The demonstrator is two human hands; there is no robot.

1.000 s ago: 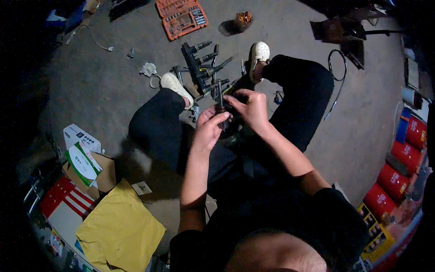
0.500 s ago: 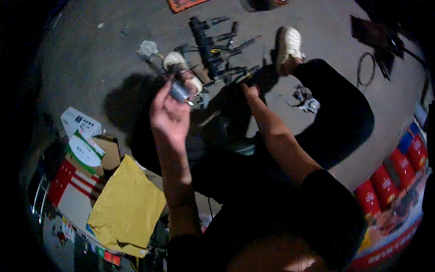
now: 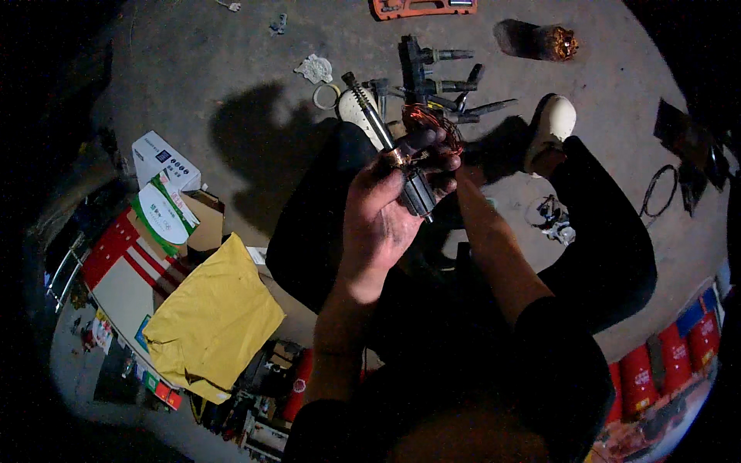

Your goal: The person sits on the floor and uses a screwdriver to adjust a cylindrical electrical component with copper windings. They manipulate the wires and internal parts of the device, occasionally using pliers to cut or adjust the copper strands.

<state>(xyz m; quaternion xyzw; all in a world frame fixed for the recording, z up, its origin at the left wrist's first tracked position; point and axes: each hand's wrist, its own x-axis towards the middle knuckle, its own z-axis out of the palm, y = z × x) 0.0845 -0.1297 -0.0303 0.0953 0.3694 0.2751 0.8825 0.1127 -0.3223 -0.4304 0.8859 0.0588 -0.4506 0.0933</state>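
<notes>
My left hand (image 3: 382,224), palm up and fingers darkly smudged, is closed round a motor armature (image 3: 417,194). Its slotted metal core rests by the curled fingers, and a long shaft with a worm-like threaded end points up and away to the left. A tangle of copper wire (image 3: 434,123) shows just beyond the left fingertips. My right hand (image 3: 466,171) comes in from behind, close to the left fingers and the wire. Most of its fingers are hidden, so whether it grips the wire cannot be seen.
On the floor ahead lie several black-handled tools (image 3: 455,86), a tape ring (image 3: 326,96) and a crumpled white scrap (image 3: 315,69). An orange tool case (image 3: 423,8) and a copper-wound part (image 3: 562,43) sit farther off. Boxes (image 3: 166,163) and a yellow sheet (image 3: 216,316) stand left.
The view has shifted. My left hand has moved right with the armature, whose long shaft now shows plainly. My right hand has drawn back from the floor tools to beside the left.
</notes>
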